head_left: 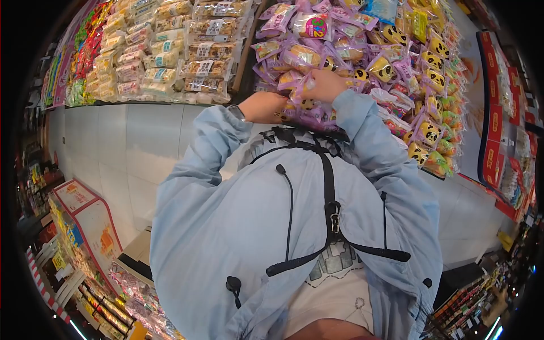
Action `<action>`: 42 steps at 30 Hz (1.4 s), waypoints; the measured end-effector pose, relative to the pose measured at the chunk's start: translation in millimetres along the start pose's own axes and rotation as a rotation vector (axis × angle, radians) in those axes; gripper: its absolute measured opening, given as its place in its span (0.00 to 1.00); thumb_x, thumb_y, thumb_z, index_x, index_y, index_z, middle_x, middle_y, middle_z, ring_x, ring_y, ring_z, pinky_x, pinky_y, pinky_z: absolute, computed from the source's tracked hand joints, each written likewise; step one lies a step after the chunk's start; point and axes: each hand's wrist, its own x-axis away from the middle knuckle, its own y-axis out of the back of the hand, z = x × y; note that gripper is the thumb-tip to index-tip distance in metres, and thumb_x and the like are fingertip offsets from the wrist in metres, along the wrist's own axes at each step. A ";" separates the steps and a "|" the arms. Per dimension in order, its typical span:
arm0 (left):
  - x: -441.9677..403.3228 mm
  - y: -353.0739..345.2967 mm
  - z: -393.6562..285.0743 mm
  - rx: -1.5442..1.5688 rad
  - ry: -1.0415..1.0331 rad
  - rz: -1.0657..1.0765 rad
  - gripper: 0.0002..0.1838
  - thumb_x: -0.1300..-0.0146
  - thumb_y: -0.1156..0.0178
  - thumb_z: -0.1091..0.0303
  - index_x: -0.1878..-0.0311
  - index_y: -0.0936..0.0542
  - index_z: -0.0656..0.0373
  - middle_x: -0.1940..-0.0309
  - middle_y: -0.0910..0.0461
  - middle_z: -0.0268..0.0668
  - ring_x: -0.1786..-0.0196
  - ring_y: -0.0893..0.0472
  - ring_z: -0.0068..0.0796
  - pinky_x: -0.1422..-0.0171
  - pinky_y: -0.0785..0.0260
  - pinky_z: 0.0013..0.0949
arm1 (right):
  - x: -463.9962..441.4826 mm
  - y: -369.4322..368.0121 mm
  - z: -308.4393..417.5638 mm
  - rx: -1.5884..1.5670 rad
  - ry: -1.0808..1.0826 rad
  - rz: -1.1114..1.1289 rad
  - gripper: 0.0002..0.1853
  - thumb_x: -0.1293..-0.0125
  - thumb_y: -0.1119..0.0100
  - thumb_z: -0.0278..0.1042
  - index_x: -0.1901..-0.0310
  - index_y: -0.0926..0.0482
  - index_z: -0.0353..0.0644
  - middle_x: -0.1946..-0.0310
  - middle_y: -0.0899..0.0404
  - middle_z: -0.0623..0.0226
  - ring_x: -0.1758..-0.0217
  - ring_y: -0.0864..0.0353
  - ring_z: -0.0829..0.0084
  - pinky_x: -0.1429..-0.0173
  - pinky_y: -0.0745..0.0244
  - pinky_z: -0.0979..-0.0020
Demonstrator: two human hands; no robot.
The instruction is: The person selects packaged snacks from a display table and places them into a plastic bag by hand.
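Purple-wrapped snack packets (345, 45) are heaped in the display in front of me. My left hand (264, 107), with a watch at the wrist, is at the near left corner of the heap, its fingers curled against a purple packet. Just to its right, my right hand (325, 86) reaches over the heap, its fingers bent around the top of a purple packet (292, 81). Both hands seem to hold this packet between them, though the fingertips are partly hidden. Panda-face packets (383, 69) lie to the right of my hands.
Left of a dark divider (247, 48) are rows of clear-wrapped bars (207, 52). Red and green packets (90, 62) lie farther left. Shelves with red edging (494, 113) stand at the right. A white and red display box (93, 218) is at the lower left.
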 end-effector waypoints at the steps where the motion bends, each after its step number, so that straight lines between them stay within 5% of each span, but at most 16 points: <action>1: -4.3 -2.5 -3.9 -0.027 0.011 0.020 0.25 0.56 0.32 0.63 0.54 0.25 0.62 0.61 0.23 0.44 0.54 0.24 0.43 0.49 0.32 0.39 | 0.6 -2.9 -1.4 -0.010 0.007 -0.034 0.34 0.61 0.33 0.60 0.58 0.23 0.40 0.63 0.21 0.53 0.58 0.22 0.55 0.52 0.28 0.60; 9: -25.7 -26.8 1.5 -0.063 0.006 -0.250 0.19 0.55 0.33 0.57 0.63 0.23 0.58 0.66 0.23 0.42 0.62 0.23 0.44 0.56 0.31 0.42 | 17.7 -2.7 0.7 -0.086 -0.074 -0.194 0.33 0.61 0.34 0.63 0.62 0.22 0.41 0.64 0.21 0.54 0.59 0.21 0.56 0.54 0.28 0.59; 12: -26.9 -20.0 -2.0 -0.036 0.063 -0.045 0.16 0.55 0.34 0.58 0.67 0.22 0.59 0.69 0.22 0.43 0.64 0.23 0.45 0.59 0.31 0.42 | 19.2 -6.0 -3.0 -0.109 -0.106 -0.216 0.34 0.59 0.33 0.60 0.61 0.23 0.35 0.65 0.21 0.50 0.60 0.21 0.54 0.55 0.28 0.60; 15: -2.5 0.3 3.2 0.012 0.034 -0.214 0.15 0.55 0.34 0.61 0.67 0.22 0.60 0.70 0.22 0.44 0.67 0.23 0.47 0.62 0.30 0.40 | 20.6 -7.1 -2.1 -0.114 -0.124 -0.246 0.34 0.60 0.33 0.60 0.61 0.23 0.34 0.66 0.21 0.50 0.60 0.21 0.54 0.55 0.28 0.59; 18: 33.5 10.6 8.3 0.626 0.326 -0.450 0.13 0.45 0.37 0.64 0.61 0.21 0.62 0.65 0.19 0.36 0.68 0.19 0.32 0.63 0.27 0.29 | 26.2 -5.8 7.8 -0.135 -0.153 -0.234 0.34 0.59 0.32 0.58 0.58 0.24 0.36 0.65 0.22 0.50 0.60 0.22 0.53 0.54 0.28 0.59; 21: 47.3 10.8 -3.4 1.267 0.525 -0.871 0.13 0.41 0.40 0.65 0.55 0.23 0.60 0.63 0.19 0.35 0.64 0.20 0.24 0.62 0.25 0.29 | 25.2 -15.3 12.6 -0.102 -0.120 -0.258 0.35 0.61 0.33 0.61 0.58 0.25 0.40 0.60 0.23 0.53 0.56 0.22 0.56 0.52 0.28 0.60; 24: 45.5 -9.2 -15.8 1.825 0.369 -0.960 0.16 0.38 0.43 0.66 0.49 0.27 0.60 0.58 0.21 0.36 0.59 0.19 0.29 0.55 0.23 0.33 | 30.4 -22.8 17.7 -0.107 -0.002 -0.455 0.36 0.58 0.33 0.59 0.52 0.27 0.39 0.56 0.26 0.53 0.52 0.24 0.56 0.51 0.28 0.59; 27: 42.6 -28.9 -16.1 1.920 0.313 -0.947 0.16 0.37 0.45 0.69 0.46 0.30 0.60 0.55 0.22 0.37 0.53 0.21 0.30 0.49 0.25 0.36 | 40.6 -16.9 25.4 -0.240 0.056 -0.541 0.34 0.55 0.33 0.50 0.47 0.30 0.39 0.50 0.29 0.54 0.48 0.28 0.57 0.50 0.29 0.62; 29: 40.5 -36.0 -16.5 1.961 0.304 -0.920 0.15 0.37 0.45 0.70 0.47 0.30 0.60 0.55 0.23 0.37 0.52 0.22 0.30 0.49 0.26 0.36 | 30.1 -25.5 19.0 -0.329 0.288 -0.572 0.32 0.54 0.33 0.47 0.48 0.28 0.41 0.52 0.27 0.55 0.50 0.26 0.58 0.49 0.29 0.63; 32: 40.3 -49.6 -7.2 1.963 0.253 -0.855 0.17 0.37 0.46 0.72 0.44 0.32 0.61 0.49 0.26 0.39 0.49 0.24 0.32 0.45 0.28 0.36 | 26.9 -31.1 28.8 -0.395 0.355 -0.379 0.28 0.53 0.33 0.45 0.50 0.26 0.42 0.56 0.24 0.56 0.55 0.23 0.58 0.50 0.28 0.64; 35: 49.2 -47.4 7.3 1.573 0.503 -0.738 0.21 0.43 0.41 0.74 0.45 0.31 0.60 0.49 0.26 0.37 0.47 0.26 0.32 0.44 0.31 0.35 | 36.4 -27.0 40.7 -0.302 0.287 -0.243 0.23 0.51 0.37 0.42 0.52 0.24 0.44 0.59 0.22 0.58 0.56 0.23 0.59 0.50 0.29 0.63; 39: 54.2 6.6 -25.3 0.279 0.228 -0.769 0.31 0.58 0.33 0.73 0.46 0.29 0.59 0.52 0.25 0.39 0.48 0.27 0.40 0.44 0.35 0.38 | 40.3 -42.8 40.5 -0.094 0.233 -0.175 0.18 0.47 0.43 0.39 0.54 0.24 0.45 0.61 0.21 0.59 0.57 0.22 0.59 0.54 0.28 0.61; 42: 45.6 3.6 -25.8 0.123 0.079 -0.525 0.29 0.59 0.33 0.73 0.49 0.27 0.59 0.54 0.25 0.43 0.50 0.27 0.44 0.45 0.35 0.40 | 37.3 -69.5 41.4 -0.114 0.264 -0.241 0.15 0.46 0.45 0.38 0.56 0.24 0.46 0.63 0.21 0.60 0.59 0.21 0.59 0.56 0.27 0.61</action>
